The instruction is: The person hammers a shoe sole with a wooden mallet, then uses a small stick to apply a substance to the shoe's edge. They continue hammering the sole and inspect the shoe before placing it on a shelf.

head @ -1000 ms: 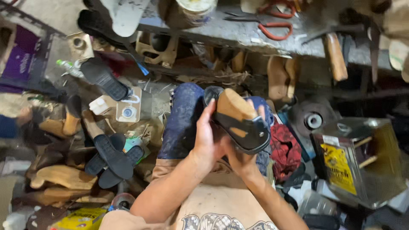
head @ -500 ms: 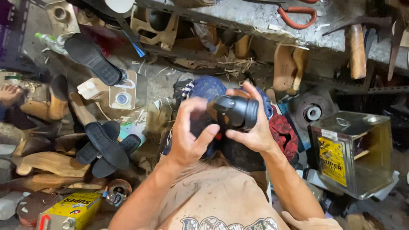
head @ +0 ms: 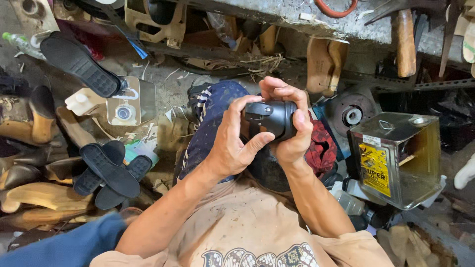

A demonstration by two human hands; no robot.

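Shoe (head: 272,117) between left hand (head: 233,143) and right hand (head: 288,126), fingers around it.

Both hands grip a black shoe part (head: 271,118) above the lap: the left hand (head: 232,143) wraps it from the left, the right hand (head: 289,121) from the right, fingers (head: 277,91) curled over its top. Black soles (head: 109,173) lie on the cluttered floor at left; a metal can (head: 396,158) stands at right.

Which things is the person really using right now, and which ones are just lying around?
In use:
- black shoe
- left hand, gripping it from the side
- right hand, wrapped around it

Just lying around:
- black soles
- metal can with yellow label
- wooden-handled hammer
- red cloth
- plastic bottle
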